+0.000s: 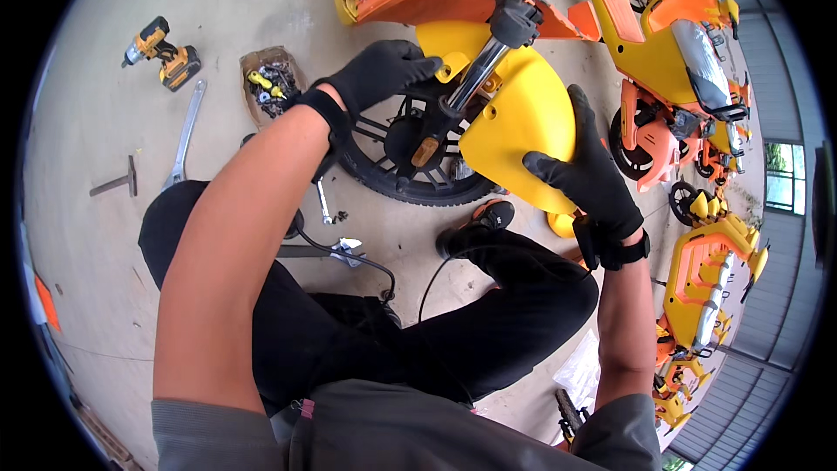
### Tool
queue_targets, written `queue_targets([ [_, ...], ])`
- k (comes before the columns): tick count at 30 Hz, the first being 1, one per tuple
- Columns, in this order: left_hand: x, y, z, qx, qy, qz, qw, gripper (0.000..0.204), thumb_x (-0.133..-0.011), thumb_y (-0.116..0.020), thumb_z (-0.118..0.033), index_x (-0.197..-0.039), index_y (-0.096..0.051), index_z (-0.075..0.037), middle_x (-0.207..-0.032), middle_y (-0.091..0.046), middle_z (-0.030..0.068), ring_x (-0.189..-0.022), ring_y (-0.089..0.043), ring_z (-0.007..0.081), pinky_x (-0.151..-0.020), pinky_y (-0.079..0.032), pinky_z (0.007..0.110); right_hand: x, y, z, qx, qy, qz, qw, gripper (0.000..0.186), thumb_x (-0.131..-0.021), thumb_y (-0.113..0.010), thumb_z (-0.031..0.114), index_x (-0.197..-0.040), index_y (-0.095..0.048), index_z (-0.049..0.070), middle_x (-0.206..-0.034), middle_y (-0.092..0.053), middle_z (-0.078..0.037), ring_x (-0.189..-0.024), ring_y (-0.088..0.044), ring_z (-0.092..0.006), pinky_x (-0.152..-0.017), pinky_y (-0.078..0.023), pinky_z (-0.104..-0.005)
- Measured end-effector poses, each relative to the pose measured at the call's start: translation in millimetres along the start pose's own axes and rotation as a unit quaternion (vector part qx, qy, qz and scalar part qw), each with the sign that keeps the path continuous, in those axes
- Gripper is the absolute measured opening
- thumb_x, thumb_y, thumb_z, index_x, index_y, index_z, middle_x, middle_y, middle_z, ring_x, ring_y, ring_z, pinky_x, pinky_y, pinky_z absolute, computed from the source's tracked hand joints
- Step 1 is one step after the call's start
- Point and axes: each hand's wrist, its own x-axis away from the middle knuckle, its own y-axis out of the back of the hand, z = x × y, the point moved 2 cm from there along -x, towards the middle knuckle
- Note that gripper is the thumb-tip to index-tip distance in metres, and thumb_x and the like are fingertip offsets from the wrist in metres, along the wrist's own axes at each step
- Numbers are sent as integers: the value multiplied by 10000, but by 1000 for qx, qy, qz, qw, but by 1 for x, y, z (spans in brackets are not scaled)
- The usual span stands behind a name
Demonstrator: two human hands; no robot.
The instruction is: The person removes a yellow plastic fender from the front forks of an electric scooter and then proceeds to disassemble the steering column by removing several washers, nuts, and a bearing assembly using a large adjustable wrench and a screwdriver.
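A yellow plastic front fender [523,118] sits over the black spoked wheel [397,187] of an orange and yellow motorbike or scooter. The shiny fork tube [478,77] runs across the fender. My left hand [379,77], in a black glove, has its fingers bent together at the fender's left edge, by a small tab with a hole. On the other side my right hand [586,170], also gloved, clasps the fender's right end, thumb on the upper face and fingers along the edge. The undersides of both grips are hidden.
To the left lie a cordless impact driver [166,54], a large wrench [186,133], a hammer [122,178] and a box of small hardware [268,83]. A smaller wrench [324,201] lies beside the wheel. Cables pass near my legs. Several yellow and orange bikes [697,288] stand at right.
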Motion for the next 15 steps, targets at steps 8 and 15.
queue_targets([
  [8, -10, -5, 16, -34, -37, 32, 998, 536, -936, -720, -471, -1144, -684, 21, -998, -726, 90, -876, -665, 154, -827, -526, 298, -1, 15, -12, -20, -26, -7, 999, 995, -843, -848, 224, -1566, -225, -55, -1439, -482, -151, -1278, -502, -202, -1067, -437, -335],
  [15, -18, -14, 27, -116, -21, 30, 993, 753, -909, -657, -626, -1289, -603, 22, -1168, -708, 172, -1086, -674, 278, -960, -500, 362, -12, 24, -9, -47, -47, 15, 998, 931, -851, -841, 236, -1543, -287, -51, -1403, -524, -138, -1254, -518, -188, -1058, -442, -328],
])
